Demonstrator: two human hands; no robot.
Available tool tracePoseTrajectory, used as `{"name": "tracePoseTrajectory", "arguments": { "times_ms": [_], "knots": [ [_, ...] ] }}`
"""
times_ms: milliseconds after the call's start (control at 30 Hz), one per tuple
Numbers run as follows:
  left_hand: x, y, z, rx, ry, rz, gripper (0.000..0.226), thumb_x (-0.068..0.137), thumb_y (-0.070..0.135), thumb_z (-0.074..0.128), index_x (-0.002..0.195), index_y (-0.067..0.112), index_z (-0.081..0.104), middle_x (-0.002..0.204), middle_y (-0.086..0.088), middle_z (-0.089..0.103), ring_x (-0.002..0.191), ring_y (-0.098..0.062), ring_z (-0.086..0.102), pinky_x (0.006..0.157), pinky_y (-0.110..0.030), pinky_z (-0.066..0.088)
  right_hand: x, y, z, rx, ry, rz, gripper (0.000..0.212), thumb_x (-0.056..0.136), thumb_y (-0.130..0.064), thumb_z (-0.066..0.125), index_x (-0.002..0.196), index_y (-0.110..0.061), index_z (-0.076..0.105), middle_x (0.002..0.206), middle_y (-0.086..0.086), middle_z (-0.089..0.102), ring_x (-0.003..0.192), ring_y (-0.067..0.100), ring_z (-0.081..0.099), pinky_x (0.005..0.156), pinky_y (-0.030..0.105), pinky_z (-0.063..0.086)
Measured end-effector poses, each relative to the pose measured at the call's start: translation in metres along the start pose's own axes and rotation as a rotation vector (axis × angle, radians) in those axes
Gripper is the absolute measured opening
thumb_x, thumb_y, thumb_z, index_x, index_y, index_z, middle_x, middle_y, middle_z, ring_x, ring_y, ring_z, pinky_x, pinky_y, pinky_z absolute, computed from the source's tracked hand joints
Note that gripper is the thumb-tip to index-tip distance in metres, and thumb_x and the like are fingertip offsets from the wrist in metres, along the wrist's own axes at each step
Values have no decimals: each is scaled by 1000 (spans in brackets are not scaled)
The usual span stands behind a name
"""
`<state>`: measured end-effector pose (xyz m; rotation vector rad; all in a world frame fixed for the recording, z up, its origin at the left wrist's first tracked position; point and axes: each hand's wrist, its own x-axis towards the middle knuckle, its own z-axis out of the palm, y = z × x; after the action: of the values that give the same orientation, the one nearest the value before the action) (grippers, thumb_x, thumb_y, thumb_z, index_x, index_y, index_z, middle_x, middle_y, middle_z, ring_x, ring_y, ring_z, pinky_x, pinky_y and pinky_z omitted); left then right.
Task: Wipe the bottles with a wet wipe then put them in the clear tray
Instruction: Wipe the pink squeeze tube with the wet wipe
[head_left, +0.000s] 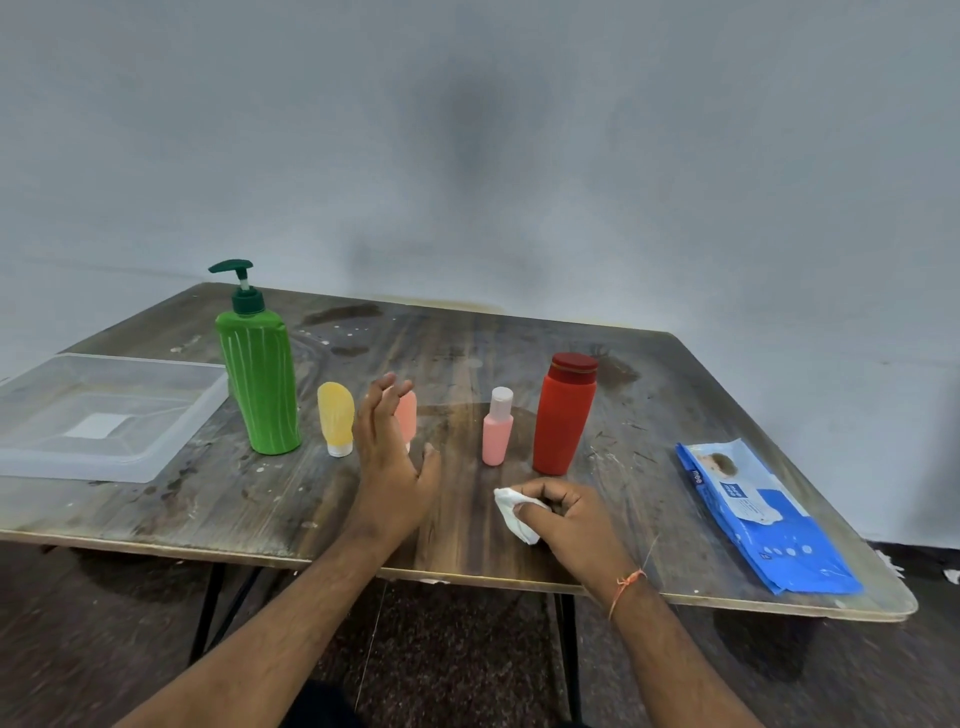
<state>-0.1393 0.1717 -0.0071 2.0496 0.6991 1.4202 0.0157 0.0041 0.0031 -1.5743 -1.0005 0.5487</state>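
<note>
Right hand (566, 514) near the table's (519, 338) front edge pinches a crumpled wet wipe (514, 512), left hand (389, 457) spread, empty, reaching the salmon tube (408, 415) mid-table; likely light, squashy, slick — grip mid-body; clear tray (104, 415) at left edge.

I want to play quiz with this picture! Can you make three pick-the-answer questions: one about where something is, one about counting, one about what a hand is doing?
1. Where is the clear plastic tray?
A. far left of the wooden table
B. beside the blue wipes pack
C. on the floor

2. How many bottles stand on the table?
A. three
B. five
C. seven

3. What does the right hand do?
A. lies flat
B. grips the tall green pump bottle
C. holds a white wet wipe

Answers: 1 A, it sits at the left edge. 2 B, green, yellow, two pink, red. 3 C, fingers curl round the wipe.
</note>
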Motion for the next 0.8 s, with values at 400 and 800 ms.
{"name": "tracePoseTrajectory", "arguments": {
  "times_ms": [400, 800],
  "knots": [
    [22, -27, 4, -87, -105, -345, 103, 89, 0, 72, 167, 27, 10, 170, -2, 27, 154, -15, 31, 125, -23, 29, 3, 5, 2, 2, 13, 21, 28, 97, 3, 71, 95, -22, 84, 87, -16, 81, 81, -4, 72, 71, 12, 53],
    [2, -28, -4, 115, -411, -333, 62, 92, 39, 80, 145, 20, 53, 125, 13, 61, 117, -14, 61, 94, -33, 55, 12, 11, 9, 26, 58, 2, 32, 98, -1, 71, 97, -30, 83, 92, -17, 82, 84, -1, 74, 69, 16, 56]
  ]
}}
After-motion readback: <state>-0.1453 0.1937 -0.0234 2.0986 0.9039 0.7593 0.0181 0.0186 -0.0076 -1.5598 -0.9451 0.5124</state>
